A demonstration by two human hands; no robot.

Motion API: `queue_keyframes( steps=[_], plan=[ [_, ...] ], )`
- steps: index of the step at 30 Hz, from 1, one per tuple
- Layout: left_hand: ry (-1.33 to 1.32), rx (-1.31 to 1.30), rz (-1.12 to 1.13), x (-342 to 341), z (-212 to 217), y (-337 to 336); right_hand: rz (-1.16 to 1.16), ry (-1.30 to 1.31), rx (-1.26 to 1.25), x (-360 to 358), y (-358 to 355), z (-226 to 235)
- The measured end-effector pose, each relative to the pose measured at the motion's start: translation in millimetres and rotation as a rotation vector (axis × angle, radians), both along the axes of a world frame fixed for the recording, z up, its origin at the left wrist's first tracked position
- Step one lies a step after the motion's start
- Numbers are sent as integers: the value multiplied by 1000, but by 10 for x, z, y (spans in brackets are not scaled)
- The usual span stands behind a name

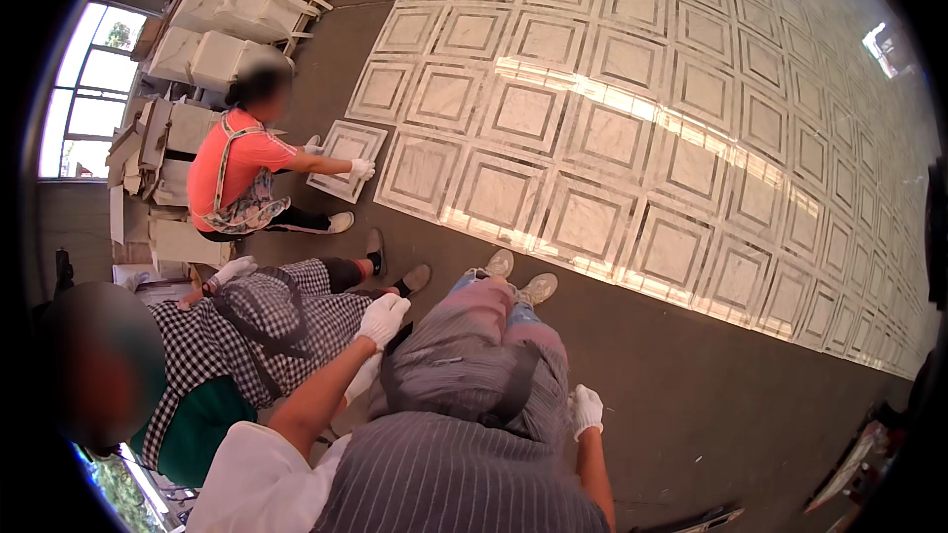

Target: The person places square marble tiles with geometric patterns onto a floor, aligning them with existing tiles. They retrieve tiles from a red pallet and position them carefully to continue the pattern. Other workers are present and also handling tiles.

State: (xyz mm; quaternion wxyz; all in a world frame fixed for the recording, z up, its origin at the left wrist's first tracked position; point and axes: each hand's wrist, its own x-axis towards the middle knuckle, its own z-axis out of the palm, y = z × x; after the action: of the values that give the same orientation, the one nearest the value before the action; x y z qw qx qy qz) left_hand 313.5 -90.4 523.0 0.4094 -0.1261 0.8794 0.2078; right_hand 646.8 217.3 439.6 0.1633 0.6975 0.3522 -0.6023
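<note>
Gloved left hand [382, 317] is rested loosely open, nothing gripped, on a crouching person's striped back [464, 375], right hand [586, 409] curled beside it.

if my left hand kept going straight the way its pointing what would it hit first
The gloved left hand points up and slightly right, toward the black shoe of the person in the checked top. That shoe looks first in line, then the bare grey floor, though depth is hard to judge here.

Bare grey floor [691, 395] meets glossy square-patterned marble tiling [632, 118]; bright window [94, 89] at left; wrapped stacks [247, 0] beside it.
</note>
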Motion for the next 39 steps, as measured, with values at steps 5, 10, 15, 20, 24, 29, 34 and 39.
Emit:
queue_keyframes(
  steps=[5, 10, 15, 20, 24, 29, 34, 39],
  plan=[
    [53, 23, 15, 313, -488, -454, 34, 9, 7, 94, 37, 3],
    [178, 20, 20, 488, -685, -639, 148, -37, 29, -79, 58, 268],
    [136, 25, 42, 544, -651, -717, 64, 8, 7, -27, 127, 35],
    [85, -61, 146, 420, -388, -684, 118, 60, 26, -123, 74, -105],
    [35, -28, 281, 466, -451, -824, 200, 23, 16, -395, 87, 8],
    [54, -23, 157, 471, -579, -936, 258, -59, 28, -553, 31, 125],
    [-23, -39, 276, 405, -672, -1079, 224, -85, -11, -762, -55, 177],
    [-103, 118, 351, 149, -845, -1153, 151, 5, 22, -1021, -262, 110]
  ],
)
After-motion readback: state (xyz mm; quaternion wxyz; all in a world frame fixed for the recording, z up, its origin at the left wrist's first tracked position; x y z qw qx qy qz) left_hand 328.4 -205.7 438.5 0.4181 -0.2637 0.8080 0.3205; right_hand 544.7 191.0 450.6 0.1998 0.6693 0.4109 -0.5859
